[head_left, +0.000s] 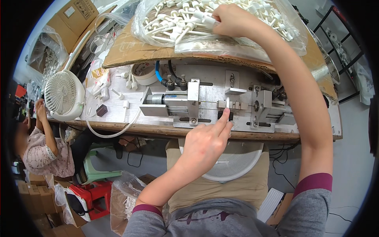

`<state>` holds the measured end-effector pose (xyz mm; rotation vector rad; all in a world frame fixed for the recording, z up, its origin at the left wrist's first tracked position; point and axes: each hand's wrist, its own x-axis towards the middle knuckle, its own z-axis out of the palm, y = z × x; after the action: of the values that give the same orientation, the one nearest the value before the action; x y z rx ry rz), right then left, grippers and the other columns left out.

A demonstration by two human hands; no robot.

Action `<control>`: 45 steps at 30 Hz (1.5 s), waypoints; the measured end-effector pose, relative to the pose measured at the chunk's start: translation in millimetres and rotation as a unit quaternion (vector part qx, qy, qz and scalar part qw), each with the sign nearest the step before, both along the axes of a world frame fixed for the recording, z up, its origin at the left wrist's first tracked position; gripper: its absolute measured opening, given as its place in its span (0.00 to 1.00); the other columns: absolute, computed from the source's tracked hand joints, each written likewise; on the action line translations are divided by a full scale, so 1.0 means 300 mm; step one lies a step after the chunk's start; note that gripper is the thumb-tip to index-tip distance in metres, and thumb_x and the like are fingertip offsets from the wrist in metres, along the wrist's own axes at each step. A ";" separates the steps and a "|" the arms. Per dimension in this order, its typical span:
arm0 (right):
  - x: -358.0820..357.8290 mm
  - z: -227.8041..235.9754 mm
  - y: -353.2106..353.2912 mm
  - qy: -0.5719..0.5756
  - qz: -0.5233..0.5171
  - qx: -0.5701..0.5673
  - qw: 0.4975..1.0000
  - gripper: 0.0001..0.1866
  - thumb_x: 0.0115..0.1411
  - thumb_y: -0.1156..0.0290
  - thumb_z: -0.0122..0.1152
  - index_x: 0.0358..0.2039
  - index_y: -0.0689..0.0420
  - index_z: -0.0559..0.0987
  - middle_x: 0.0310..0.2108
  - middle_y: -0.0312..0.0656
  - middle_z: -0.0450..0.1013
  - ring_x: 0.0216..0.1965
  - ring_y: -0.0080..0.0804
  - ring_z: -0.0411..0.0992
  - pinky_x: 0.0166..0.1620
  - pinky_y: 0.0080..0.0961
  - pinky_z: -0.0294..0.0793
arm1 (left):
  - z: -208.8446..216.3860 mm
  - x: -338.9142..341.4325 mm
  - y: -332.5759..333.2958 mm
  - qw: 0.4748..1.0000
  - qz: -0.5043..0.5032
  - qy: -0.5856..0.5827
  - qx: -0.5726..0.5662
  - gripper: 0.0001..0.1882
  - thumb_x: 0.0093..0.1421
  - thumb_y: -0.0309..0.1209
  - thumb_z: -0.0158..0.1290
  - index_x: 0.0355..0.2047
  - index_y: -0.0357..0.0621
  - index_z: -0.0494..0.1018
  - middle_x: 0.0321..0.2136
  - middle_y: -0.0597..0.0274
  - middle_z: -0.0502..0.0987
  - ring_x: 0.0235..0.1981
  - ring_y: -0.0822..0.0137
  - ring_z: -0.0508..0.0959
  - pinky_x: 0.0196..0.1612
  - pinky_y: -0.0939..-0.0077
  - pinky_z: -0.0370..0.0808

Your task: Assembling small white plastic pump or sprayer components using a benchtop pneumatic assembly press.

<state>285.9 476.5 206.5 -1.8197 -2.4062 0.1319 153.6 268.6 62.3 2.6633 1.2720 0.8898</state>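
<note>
My right hand (pixel 233 20) reaches into a heap of white plastic stemmed parts (pixel 179 19) in a clear plastic bag. Its fingers are closed on a white plastic part with a thick cylindrical head (pixel 203 17). My left hand (pixel 207 144) is over the front of the bench, its index finger stretched out. That fingertip touches the lower end of a small white plastic piece (pixel 227 102), which stands in a metal holding block (pixel 241 105). The block lies between a left air-cylinder unit (pixel 173 102) and a right metal clamp unit (pixel 265 104).
The bag lies on a cardboard sheet (pixel 122 49) above the fixture. At the bench's left are a tape roll (pixel 143 74), loose white parts (pixel 125 104) and a white fan (pixel 65 94). A white mesh basket (pixel 233 164) rests on my lap. Another person (pixel 47 152) sits at far left.
</note>
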 end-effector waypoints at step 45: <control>0.392 -0.302 -0.584 0.268 0.172 0.171 0.932 0.27 0.46 0.86 0.54 0.49 0.58 0.82 0.37 0.45 0.78 0.35 0.40 0.78 0.37 0.28 0.78 | 0.005 0.029 0.048 0.998 0.001 -0.011 0.055 0.15 0.44 0.30 0.66 0.34 0.42 0.82 0.44 0.57 0.83 0.23 0.71 0.80 0.27 0.77 0.70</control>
<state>403.5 301.4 115.8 -1.0335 -2.1494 0.1954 162.1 282.9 63.7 2.7262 1.2560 1.0153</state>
